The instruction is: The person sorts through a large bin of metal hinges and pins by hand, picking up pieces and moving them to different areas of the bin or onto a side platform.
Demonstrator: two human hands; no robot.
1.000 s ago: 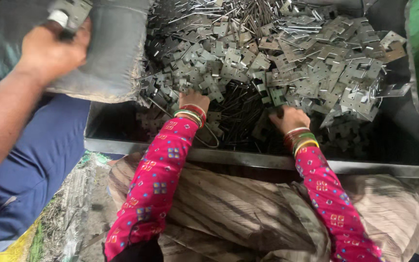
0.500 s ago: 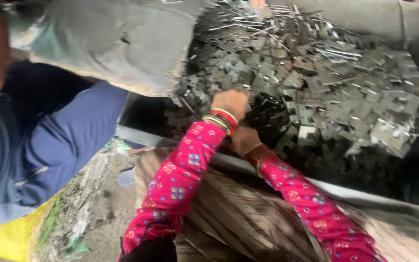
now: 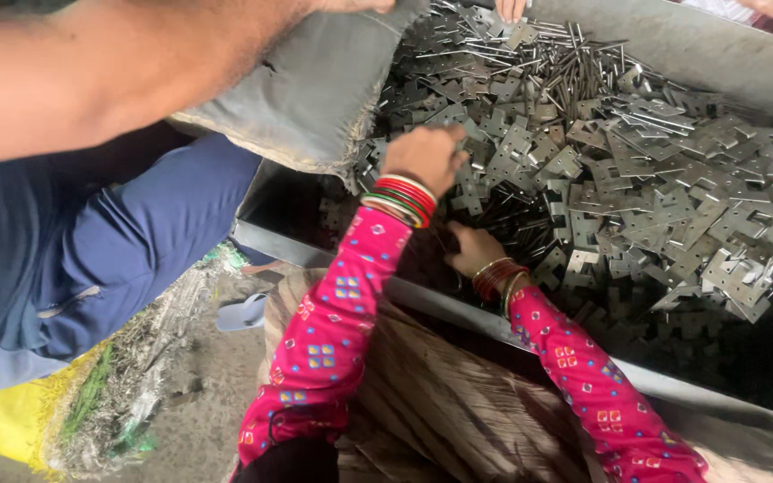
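- Head view, container: a grey sheet-metal tray (image 3: 315,246) holds a deep heap of small stamped metal plates (image 3: 637,179), flat and punched with holes. Thin metal pins (image 3: 574,67) lie mixed in at the far side of the heap.
- Head view, left hand: the left hand (image 3: 427,154) rests knuckles-up on the near-left slope of the heap. Its fingers are curled down into the plates; whether they pinch a piece cannot be told, since the fingertips are buried. Red and green bangles (image 3: 400,199) sit on the wrist above a pink patterned sleeve (image 3: 333,331).
- Head view, right hand: the right hand (image 3: 474,250) lies lower, just inside the tray's near wall, in the dark hollow at the foot of the heap. Its fingers are loosely bent and touch the plates there; a definite grip is not visible.
- Head view, surroundings: a second person's bare forearm (image 3: 127,80) holds a grey sack (image 3: 315,89) tilted over the tray's left end, its mouth touching the heap. That person's blue trousers (image 3: 136,241) fill the left side.
- Step in hand, as judged: both hands rake or sort plates at the near edge of the heap.
- Next move, as judged: it calls for closing the fingers on a batch of plates and lifting clear of the sharp stamped edges and the sack.
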